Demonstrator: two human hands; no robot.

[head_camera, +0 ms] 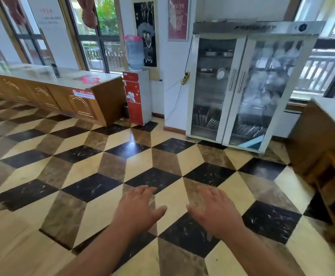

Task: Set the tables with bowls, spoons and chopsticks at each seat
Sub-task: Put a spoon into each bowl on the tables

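Over the floor: we hold both hands palms down.
Left hand: fingers relaxed, holding nothing.
Right hand: fingers relaxed, holding nothing.
Ahead: cabinet, doors closed.

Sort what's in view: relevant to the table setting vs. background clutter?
Job: glass-door cabinet, doors shut; what look like chopsticks on its lower shelf; white dish on a middle shelf; left hand and right hand, both open and empty.
Background: water dispenser; wooden counter; yellow power strip; wall posters.
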